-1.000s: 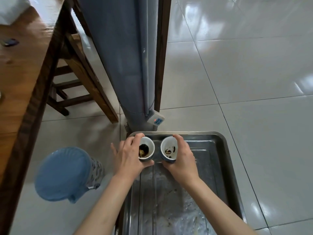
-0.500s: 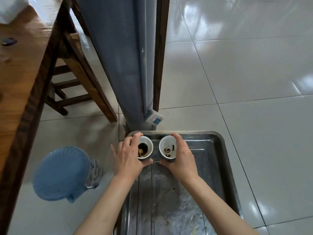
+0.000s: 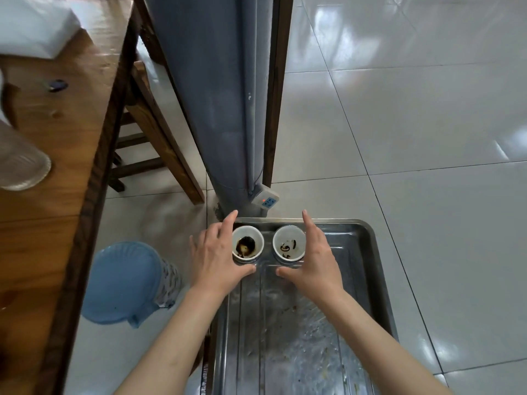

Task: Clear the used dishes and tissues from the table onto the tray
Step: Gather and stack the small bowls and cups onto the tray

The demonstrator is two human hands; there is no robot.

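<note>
Two small white cups stand side by side at the far end of the steel tray (image 3: 368, 252). The left cup (image 3: 247, 244) has dark residue in its bottom; the right cup (image 3: 288, 246) shows a few dark marks inside. My left hand (image 3: 216, 258) is just left of the left cup, fingers spread, holding nothing. My right hand (image 3: 316, 258) is just right of the right cup, likewise open with its thumb below the cup. On the wooden table (image 3: 57, 195) at left lie a white tissue pack (image 3: 31, 27) and a clear plastic cup (image 3: 20, 163).
A blue lidded bin (image 3: 125, 283) stands on the tiled floor between table and tray. A grey pillar (image 3: 216, 95) with a power strip (image 3: 266, 198) rises behind the tray. A wooden chair (image 3: 154, 118) sits beside the table. A small dark object (image 3: 57, 85) lies on the table.
Both hands have let go of the cups and spread open beside them. The cups now stand free on the tray.
</note>
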